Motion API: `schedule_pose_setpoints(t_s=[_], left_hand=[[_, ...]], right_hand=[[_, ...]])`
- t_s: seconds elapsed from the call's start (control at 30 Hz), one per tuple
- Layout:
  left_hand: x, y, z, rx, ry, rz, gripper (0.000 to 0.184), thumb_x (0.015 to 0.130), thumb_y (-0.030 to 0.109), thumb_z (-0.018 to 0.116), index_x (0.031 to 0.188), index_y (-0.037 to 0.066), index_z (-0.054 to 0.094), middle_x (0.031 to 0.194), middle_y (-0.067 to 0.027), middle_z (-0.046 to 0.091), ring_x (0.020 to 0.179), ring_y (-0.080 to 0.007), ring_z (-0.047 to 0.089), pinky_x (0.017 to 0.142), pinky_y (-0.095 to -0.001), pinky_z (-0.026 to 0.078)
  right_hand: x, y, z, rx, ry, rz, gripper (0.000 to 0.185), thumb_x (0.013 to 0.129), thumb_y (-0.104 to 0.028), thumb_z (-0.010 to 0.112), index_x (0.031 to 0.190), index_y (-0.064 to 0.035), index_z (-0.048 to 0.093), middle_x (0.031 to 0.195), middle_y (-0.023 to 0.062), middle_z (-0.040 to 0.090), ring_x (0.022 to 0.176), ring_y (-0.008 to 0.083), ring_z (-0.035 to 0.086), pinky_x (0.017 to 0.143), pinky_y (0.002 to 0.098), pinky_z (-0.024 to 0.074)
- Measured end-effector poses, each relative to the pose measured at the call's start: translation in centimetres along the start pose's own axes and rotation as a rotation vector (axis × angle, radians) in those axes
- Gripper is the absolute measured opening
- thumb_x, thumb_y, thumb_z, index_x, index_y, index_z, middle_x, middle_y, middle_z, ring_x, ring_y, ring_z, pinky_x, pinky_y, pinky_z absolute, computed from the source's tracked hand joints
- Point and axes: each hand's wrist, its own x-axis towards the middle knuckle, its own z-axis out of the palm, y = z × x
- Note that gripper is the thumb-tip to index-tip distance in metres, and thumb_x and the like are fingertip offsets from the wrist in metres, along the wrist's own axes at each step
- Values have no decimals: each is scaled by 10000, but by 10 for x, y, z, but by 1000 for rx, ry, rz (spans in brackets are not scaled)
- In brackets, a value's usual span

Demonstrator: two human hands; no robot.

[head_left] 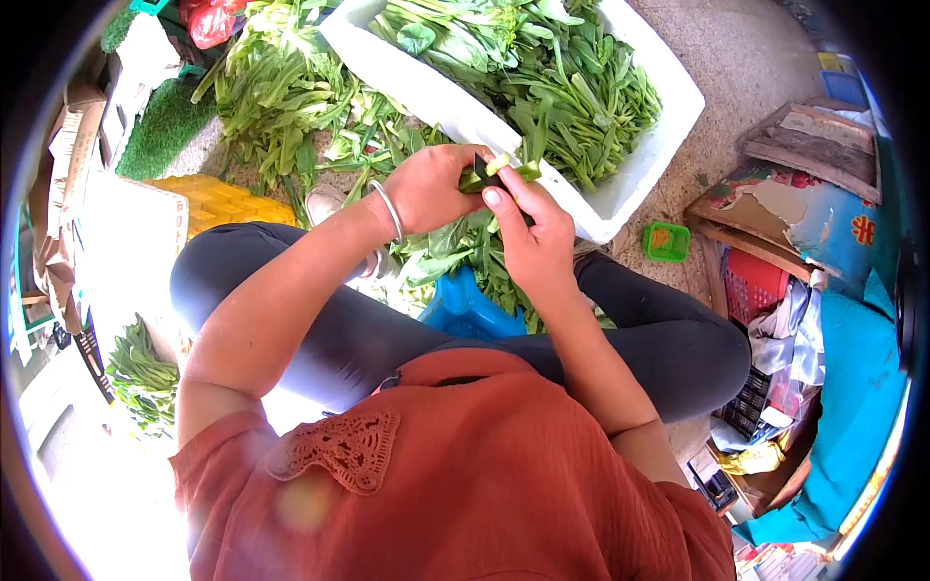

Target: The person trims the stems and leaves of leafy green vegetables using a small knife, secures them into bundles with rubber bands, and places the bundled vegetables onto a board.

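Observation:
My left hand (433, 187), with a silver bangle at its wrist, is closed around cut stems of a leafy green vegetable (526, 171). My right hand (540, 235) meets it, its thumb and fingers closed on a small dark knife (483, 172). The blade lies against the stems, and the handle is mostly hidden in my palm. Just beyond my hands is a white foam box (607, 225) holding a heap of leafy greens (581, 107). Below them, between my legs, a blue plastic container (472, 306) sits among more leaves.
Loose greens (291, 97) cover the floor at upper left, near a yellow woven basket (228, 201). A small green tray (666, 242) lies right of the box. Wooden crates (814, 145) and a teal cloth (852, 387) line the right side. Another bunch of greens (140, 378) is at left.

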Motion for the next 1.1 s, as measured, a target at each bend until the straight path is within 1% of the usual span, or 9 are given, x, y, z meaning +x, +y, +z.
schedule_pose_setpoints(t_s=[0.1, 0.2, 0.23, 0.37, 0.47, 0.73, 0.8, 0.93, 1.1], left_hand=[[2, 5, -5, 5, -107, -115, 307, 696, 75, 652, 990, 70, 567, 777, -133, 598, 633, -216, 552, 625, -315, 457], [2, 9, -6, -22, -118, -168, 332, 678, 72, 676, 991, 75, 566, 748, -118, 581, 623, -183, 530, 611, -300, 447], [3, 11, -7, -34, -121, -199, 330, 677, 87, 699, 978, 63, 565, 720, -76, 566, 634, -140, 516, 611, -287, 442], [4, 7, -7, -259, -118, -312, 367, 681, 147, 718, 984, 25, 551, 729, -59, 566, 662, -123, 516, 655, -277, 451], [5, 8, -7, -342, -94, -367, 392, 675, 146, 729, 993, 12, 544, 774, -39, 575, 679, -112, 515, 661, -271, 453], [10, -10, -20, -556, -16, -374, 358, 708, 121, 708, 993, -5, 530, 828, -61, 602, 705, -108, 544, 667, -253, 465], [11, -7, -34, -689, 59, -458, 318, 760, 27, 627, 1048, 1, 496, 961, -102, 629, 859, -130, 585, 800, -274, 470], [10, 18, -59, -241, -25, -319, 293, 759, 40, 642, 1015, 4, 505, 923, -84, 630, 844, -117, 590, 759, -272, 489], [1, 38, -40, -249, -249, -190, 240, 710, 31, 702, 905, 37, 562, 784, 12, 559, 808, -62, 525, 729, -217, 442]], right_hand=[[-1, -12, -21, -356, -106, -155, 384, 771, -207, 656, 1098, -18, 583, 706, 88, 564, 594, 209, 530, 555, 273, 400], [-6, -6, -30, -206, 89, -400, 470, 742, -209, 684, 1155, -32, 545, 689, 42, 558, 582, 142, 519, 521, 240, 385], [-20, -6, -33, -19, 106, -3, 510, 739, -229, 701, 1155, 3, 518, 708, 11, 560, 599, 97, 506, 494, 235, 378], [-28, 50, -24, 379, 254, 869, 423, 801, -270, 650, 1085, 12, 515, 844, 62, 593, 608, 92, 532, 455, 210, 369], [-32, 44, -25, 856, -8, 1126, 343, 809, -254, 636, 1034, -16, 535, 920, 92, 607, 607, 120, 576, 430, 207, 356], [-8, 28, -63, 443, 368, 690, 229, 794, -122, 626, 988, -8, 585, 698, 25, 566, 541, 67, 489, 445, 181, 337], [-2, 20, -80, 373, 356, 531, 223, 785, -113, 641, 979, -6, 616, 665, -18, 537, 526, 36, 438, 454, 173, 328], [2, -11, -97, 207, 30, 272, 178, 759, -84, 664, 927, -27, 649, 679, -46, 542, 570, 13, 450, 503, 147, 338], [9, -18, -69, 372, -212, 413, 168, 760, -97, 654, 909, -20, 636, 675, -34, 542, 569, 30, 454, 512, 172, 352]])
